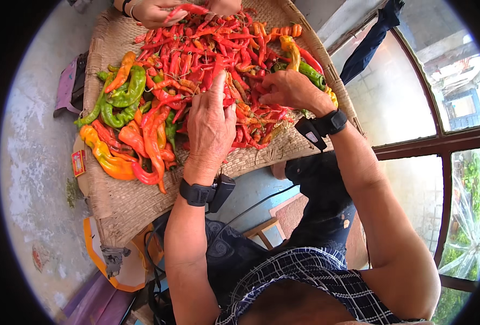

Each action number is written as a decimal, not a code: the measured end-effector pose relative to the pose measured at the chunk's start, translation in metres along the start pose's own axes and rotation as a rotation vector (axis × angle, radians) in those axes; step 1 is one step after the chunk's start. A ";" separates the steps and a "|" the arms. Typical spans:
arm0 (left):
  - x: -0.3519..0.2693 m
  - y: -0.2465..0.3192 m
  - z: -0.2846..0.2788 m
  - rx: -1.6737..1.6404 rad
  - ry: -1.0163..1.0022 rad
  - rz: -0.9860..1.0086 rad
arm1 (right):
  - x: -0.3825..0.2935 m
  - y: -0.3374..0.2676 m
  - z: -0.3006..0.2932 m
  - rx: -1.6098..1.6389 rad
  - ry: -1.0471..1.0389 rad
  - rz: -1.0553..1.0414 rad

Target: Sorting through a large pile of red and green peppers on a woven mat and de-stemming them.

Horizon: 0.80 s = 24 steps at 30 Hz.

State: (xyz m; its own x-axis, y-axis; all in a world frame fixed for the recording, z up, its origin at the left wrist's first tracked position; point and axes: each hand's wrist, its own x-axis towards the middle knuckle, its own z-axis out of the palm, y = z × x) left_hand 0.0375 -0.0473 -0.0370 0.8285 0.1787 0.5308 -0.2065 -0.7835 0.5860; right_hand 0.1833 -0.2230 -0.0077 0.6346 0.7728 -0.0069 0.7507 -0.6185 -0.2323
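Observation:
A broad heap of red chili peppers (175, 53) covers much of a woven tray (118, 207) in front of me. My left hand (211, 126) rests over the heap, index finger stretched forward and thumb apart; its other fingertips are hidden. To its right, my right hand (295, 91) reaches into the peppers with bent fingers, and whether it grips one is hidden. Just beyond that hand lie a yellow pepper (292, 53) and a green pepper (311, 75). Larger green peppers (130, 87) and an orange-yellow pepper (106, 156) lie on the tray's left part.
Across the tray, another person's hands (154, 12) hold a red pepper (188, 9). A small red-and-yellow box (78, 163) is beside the left rim. An orange-rimmed container (91, 248) stands below the near left corner. At right are a window frame (410, 151) and dark hanging fabric (364, 48).

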 end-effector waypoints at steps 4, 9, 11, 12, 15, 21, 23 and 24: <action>0.001 -0.001 0.003 -0.134 0.105 -0.060 | -0.005 0.000 -0.004 -0.027 0.001 0.008; 0.001 -0.007 0.004 -0.024 0.097 0.057 | -0.013 -0.018 -0.039 0.293 0.236 -0.017; -0.001 -0.008 0.000 0.000 0.068 0.057 | -0.015 -0.032 -0.052 0.719 0.027 0.142; 0.000 -0.007 0.001 -0.003 0.067 0.062 | -0.013 -0.029 -0.052 0.743 -0.018 0.120; 0.001 -0.006 0.001 0.003 0.081 0.064 | 0.004 -0.020 -0.046 0.880 0.120 0.053; 0.002 -0.002 0.001 0.013 0.041 0.080 | 0.072 0.025 -0.033 0.474 0.745 0.117; 0.002 -0.003 0.000 0.025 0.040 0.079 | 0.090 0.022 -0.026 0.125 0.629 -0.064; 0.003 0.000 0.001 0.019 0.037 0.082 | 0.102 0.028 -0.018 0.120 0.545 -0.176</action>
State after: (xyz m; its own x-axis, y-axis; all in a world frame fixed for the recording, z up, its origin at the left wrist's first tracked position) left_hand 0.0406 -0.0468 -0.0359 0.7890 0.1352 0.5993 -0.2626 -0.8076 0.5280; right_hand 0.2722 -0.1644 0.0030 0.5290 0.6578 0.5362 0.8475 -0.4424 -0.2933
